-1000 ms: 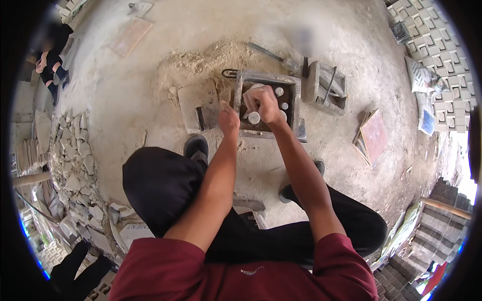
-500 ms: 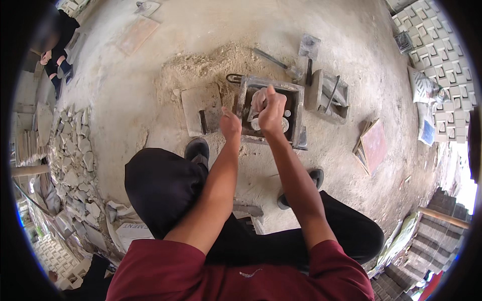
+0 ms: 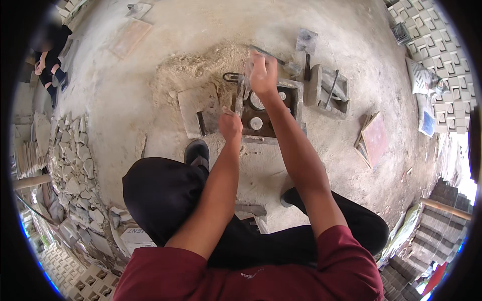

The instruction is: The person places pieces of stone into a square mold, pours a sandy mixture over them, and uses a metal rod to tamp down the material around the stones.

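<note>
The weathered grey rectangular box [image 3: 261, 140] with round pale discs [image 3: 256, 123] inside lies at six o'clock from my curled right hand [image 3: 262, 74], two o'clock from my bent-fingered left hand [image 3: 230, 124] (what either grips, if anything, I can't tell).

Right grip [image 3: 262, 74] partly blurred

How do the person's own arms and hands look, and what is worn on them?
Both arms come out of short, loose maroon sleeves and are uncovered below them. The left hand and right hand are gloveless, and no watch or bracelet shows.
</note>
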`<action>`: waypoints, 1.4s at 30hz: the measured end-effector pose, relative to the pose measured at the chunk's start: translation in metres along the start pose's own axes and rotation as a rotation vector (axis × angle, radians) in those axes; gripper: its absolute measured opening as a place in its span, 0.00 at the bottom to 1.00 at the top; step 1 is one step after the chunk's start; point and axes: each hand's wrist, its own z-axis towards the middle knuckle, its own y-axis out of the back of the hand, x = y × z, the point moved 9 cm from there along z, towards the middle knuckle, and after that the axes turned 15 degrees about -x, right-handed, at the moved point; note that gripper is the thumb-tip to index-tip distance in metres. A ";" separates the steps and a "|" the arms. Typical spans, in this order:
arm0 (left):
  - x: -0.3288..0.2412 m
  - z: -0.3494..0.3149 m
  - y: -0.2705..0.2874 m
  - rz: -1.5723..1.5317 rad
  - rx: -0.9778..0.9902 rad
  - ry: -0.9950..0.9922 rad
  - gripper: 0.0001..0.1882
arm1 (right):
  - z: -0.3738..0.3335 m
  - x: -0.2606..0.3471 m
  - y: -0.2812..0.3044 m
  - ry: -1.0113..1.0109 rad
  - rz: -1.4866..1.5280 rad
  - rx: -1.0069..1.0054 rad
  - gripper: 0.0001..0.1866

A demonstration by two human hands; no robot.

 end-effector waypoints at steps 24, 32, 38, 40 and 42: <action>0.003 0.007 -0.035 -0.051 0.019 -0.232 0.36 | -0.075 -0.015 0.029 0.062 -0.261 0.029 0.19; -0.012 -0.019 -0.013 -0.200 0.066 -0.040 0.34 | -0.077 -0.011 0.048 -0.035 -0.189 0.040 0.22; 0.006 -0.001 -0.025 -0.146 0.035 -0.066 0.33 | -0.090 0.000 0.038 -0.102 -0.038 0.032 0.22; 0.004 -0.001 -0.028 -0.207 -0.005 -0.096 0.33 | -0.077 -0.007 0.043 -0.111 -0.066 0.008 0.21; 0.004 -0.004 -0.019 -0.228 -0.057 -0.084 0.33 | -0.077 -0.001 0.042 -0.099 -0.020 0.004 0.22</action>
